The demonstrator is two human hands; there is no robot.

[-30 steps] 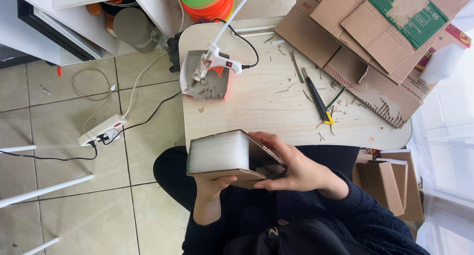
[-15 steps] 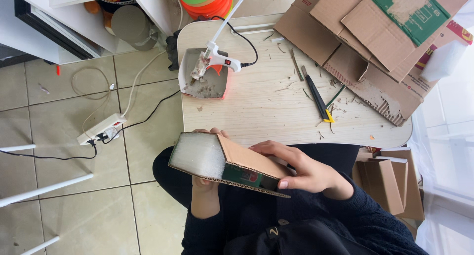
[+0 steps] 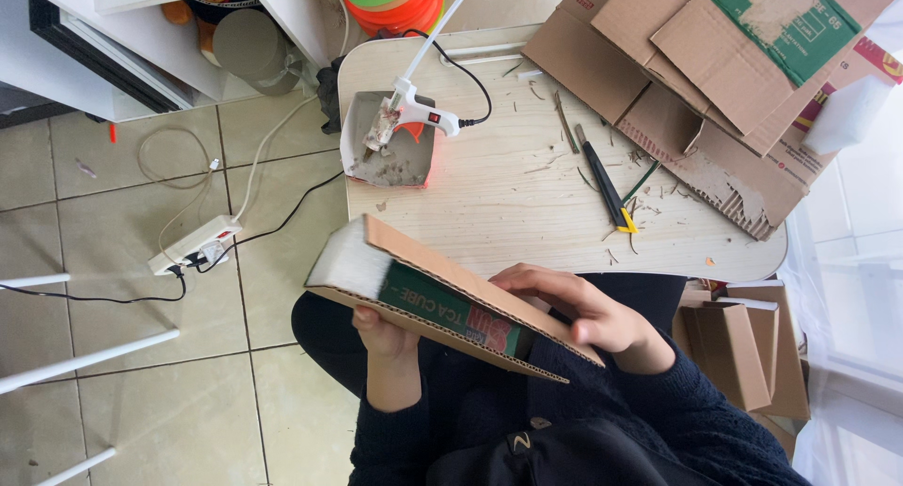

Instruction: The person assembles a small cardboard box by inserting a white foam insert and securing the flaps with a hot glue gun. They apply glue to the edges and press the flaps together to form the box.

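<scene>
Fingers (image 3: 536,281) of both hands grip one cardboard box (image 3: 442,298), seemingly.

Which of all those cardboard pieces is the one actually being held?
The folded cardboard box over the lap, gripped by the left hand and right hand. The other cardboard sheets lie loose at the table's far right corner.
</scene>
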